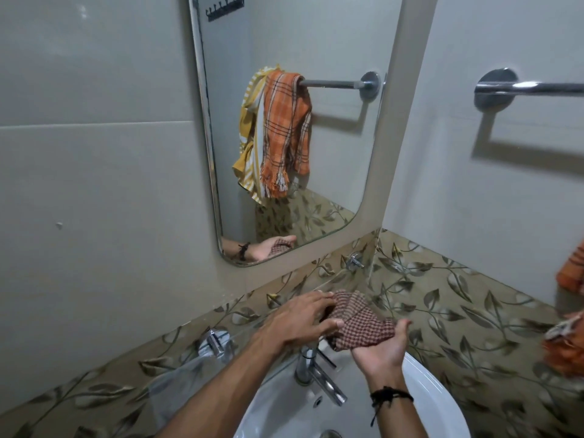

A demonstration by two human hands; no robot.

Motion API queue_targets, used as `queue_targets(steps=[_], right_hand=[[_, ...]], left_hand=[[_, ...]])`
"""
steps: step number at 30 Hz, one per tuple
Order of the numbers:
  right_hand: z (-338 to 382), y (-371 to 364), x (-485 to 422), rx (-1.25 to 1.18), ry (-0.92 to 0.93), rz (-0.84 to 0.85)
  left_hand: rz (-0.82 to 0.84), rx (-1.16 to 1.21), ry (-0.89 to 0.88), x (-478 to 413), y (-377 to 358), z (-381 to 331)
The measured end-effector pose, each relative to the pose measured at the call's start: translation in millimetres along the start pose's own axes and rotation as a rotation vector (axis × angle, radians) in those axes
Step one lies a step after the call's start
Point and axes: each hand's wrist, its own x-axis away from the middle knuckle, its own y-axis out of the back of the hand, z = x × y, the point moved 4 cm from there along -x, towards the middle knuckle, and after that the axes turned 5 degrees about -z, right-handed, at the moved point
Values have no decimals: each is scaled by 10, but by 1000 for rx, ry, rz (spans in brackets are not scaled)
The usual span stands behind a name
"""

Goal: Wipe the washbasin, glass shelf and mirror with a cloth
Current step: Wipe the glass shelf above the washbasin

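A brown checked cloth [357, 320] is bunched between both hands above the white washbasin [436, 403]. My right hand [384, 349], palm up, cups the cloth from below. My left hand [303, 317] lies on the cloth's left side, fingers stretched over it, thumb against the fabric. The glass shelf [186, 374] runs along the leaf-patterned tiles on chrome brackets, nearly see-through. The mirror [316, 42] hangs on the wall above and reflects a hand with the cloth at its bottom edge.
A chrome tap [319, 377] stands at the back of the basin under my hands. A chrome towel bar [531, 88] is fixed to the right wall, with orange cloth [568, 273] at the right edge. A small wall valve [354, 262] sits below the mirror.
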Motion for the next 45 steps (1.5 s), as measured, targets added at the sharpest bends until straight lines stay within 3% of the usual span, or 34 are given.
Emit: queue_targets(steps=[4,13,19,23,28,35,42,45], right_hand=[[217,-217,-320,-83,102,-7],[-556,-233,-60,131,-73,134],[-410,-247,-91,156,-16,58],[-242,-255,-176,-93,8,30],[-658,-218,-61,-89,-90,43],[-1030,-49,266,25,-238,161],[-603,-153,16,-67,-121,93],[-823,-184,210,-23,-183,127]], left_hand=[[-5,19,22,-29,6,-31],[-58,48,7,-15,20,8],[-368,295,141,209,299,139],[-240,126,138,550,449,195],[-92,-29,183,1012,444,344],[-60,-97,236,1217,357,329],[-103,-77,271,1345,361,383],[-128,-81,260,1320,334,382]])
